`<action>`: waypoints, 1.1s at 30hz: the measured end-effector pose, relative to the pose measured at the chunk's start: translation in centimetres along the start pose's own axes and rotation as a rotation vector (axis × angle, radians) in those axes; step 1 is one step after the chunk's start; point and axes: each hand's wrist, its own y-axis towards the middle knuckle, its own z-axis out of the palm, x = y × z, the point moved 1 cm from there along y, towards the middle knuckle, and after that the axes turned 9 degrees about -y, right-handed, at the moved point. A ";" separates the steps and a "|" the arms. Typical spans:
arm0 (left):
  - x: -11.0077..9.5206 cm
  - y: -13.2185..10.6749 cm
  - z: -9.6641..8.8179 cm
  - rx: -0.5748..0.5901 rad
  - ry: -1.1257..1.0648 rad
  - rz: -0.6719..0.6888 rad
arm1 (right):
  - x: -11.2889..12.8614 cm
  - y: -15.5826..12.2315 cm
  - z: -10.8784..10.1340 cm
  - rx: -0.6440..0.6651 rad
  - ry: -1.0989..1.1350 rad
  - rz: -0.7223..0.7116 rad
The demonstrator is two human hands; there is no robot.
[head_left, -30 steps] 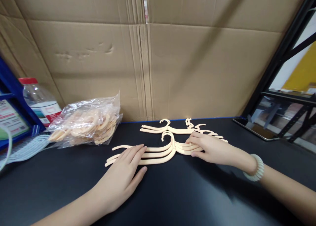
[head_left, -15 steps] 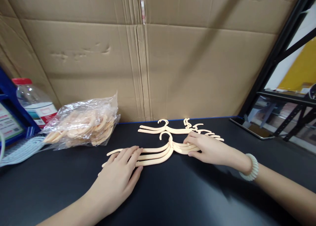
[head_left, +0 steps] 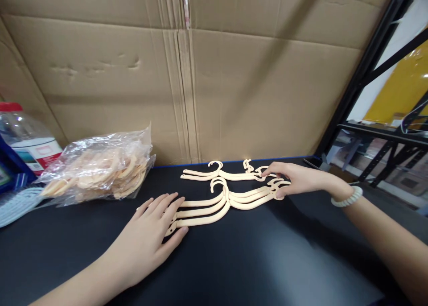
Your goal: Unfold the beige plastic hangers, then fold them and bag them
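Several cream plastic folding clothes hangers point(head_left: 203, 212) lie stacked in the middle of the black table, hooks pointing away from me. My left hand point(head_left: 154, 234) lies flat over their left end, fingers stretched out, covering part of it. At their right end, my right hand point(head_left: 290, 179) straddles the jointed tips, thumb and fingers apart; whether it grips them is hard to see. Behind this stack lie more cream hangers point(head_left: 200, 174), with their right end close to my right fingertips. A small loose cream hook piece point(head_left: 248, 165) is behind them.
At the left, a clear plastic bag point(head_left: 100, 167) holds many cream hanger parts. Beside it are a red-capped bottle point(head_left: 30, 136), a blue object point(head_left: 11, 163) and a pale ribbed item point(head_left: 22, 205). Cardboard point(head_left: 267, 74) stands behind the table; a black metal rack point(head_left: 364, 83) rises at the right.
My right hand has slid rightward from the middle of the hanger arms to their right tips, its fingers spreading. My left hand stays over the left end. The view has shifted slightly right.
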 end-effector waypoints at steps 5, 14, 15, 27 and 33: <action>0.2 0.0 -0.3 0.058 -0.021 -0.055 | -1.0 -0.1 0.7 0.105 -0.003 0.003; 0.4 -0.1 -0.5 0.065 -0.006 -0.075 | -0.8 0.3 1.2 0.144 -0.075 0.103; 0.4 -0.1 -0.4 0.061 -0.001 -0.069 | -0.7 0.2 1.2 0.150 -0.073 0.113; -4.8 -1.4 -1.3 0.009 -0.307 0.357 | 0.3 0.5 1.1 -0.096 -0.114 0.071; -5.3 -1.8 -1.3 0.130 -0.484 0.373 | -0.9 2.1 3.3 -0.312 -0.182 0.048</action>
